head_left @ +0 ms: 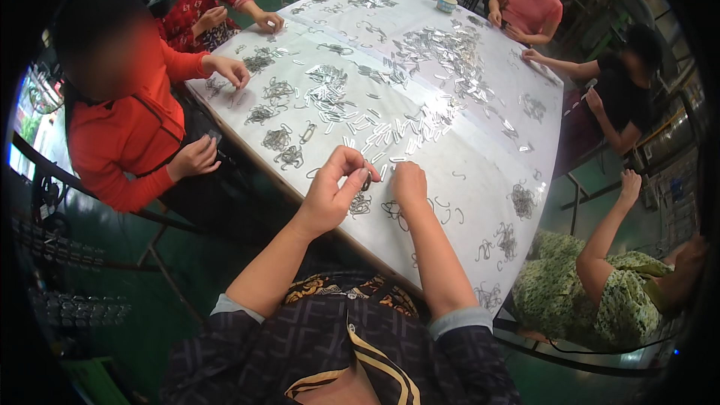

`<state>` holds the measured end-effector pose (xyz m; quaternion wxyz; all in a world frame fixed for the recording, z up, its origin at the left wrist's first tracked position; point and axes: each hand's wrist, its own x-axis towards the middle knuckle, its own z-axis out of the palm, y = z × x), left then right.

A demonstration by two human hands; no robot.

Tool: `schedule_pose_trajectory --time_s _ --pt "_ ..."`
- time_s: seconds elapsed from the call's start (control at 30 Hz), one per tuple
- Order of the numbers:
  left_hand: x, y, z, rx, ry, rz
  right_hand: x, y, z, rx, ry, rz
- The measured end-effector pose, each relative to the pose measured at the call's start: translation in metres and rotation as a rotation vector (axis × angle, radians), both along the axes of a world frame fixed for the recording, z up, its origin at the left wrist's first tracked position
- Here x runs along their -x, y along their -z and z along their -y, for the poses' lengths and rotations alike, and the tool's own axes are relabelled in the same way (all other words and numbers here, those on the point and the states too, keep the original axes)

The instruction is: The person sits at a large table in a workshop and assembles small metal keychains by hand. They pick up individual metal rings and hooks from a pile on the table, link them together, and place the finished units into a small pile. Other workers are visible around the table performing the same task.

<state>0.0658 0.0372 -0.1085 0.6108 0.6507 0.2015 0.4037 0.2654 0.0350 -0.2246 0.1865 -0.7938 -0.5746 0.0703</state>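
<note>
Near the front edge of the white table (480,172), my left hand (336,189) is closed, thumb and forefinger pinching a small dark metal piece (367,181). Its exact shape is partly covered by the fingers. Just to the right, my right hand (409,186) is curled closed with its back toward me; the fingertips, and anything in them, are hidden. A shiny flat metal strip (383,172) shows between the hands. Bent wire hooks (361,204) lie in a small heap below them, and more hooks (448,212) are scattered beside my right forearm.
Many silvery strips (326,94) spread over the table's middle. Heaps of bent wires (277,138) line the left edge, with another heap (523,200) at right. A small round tub (447,4) stands at the far side. Several people sit around the table, hands near its edges.
</note>
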Motion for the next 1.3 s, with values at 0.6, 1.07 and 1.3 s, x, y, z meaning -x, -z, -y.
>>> schedule_pose_trajectory --time_s 0.6,1.07,1.3 --pt "-0.035 -0.006 0.03 -0.353 -0.097 -0.259 0.033 -0.131 0.092 -0.65 -0.002 -0.82" --pt "-0.044 0.006 0.034 -0.36 -0.109 -0.257 0.035 -0.133 0.104 -0.726 -0.026 -0.428" --pt "-0.047 0.059 -0.041 -0.275 -0.154 -0.453 0.006 -0.127 0.119 -0.769 0.098 -0.44"
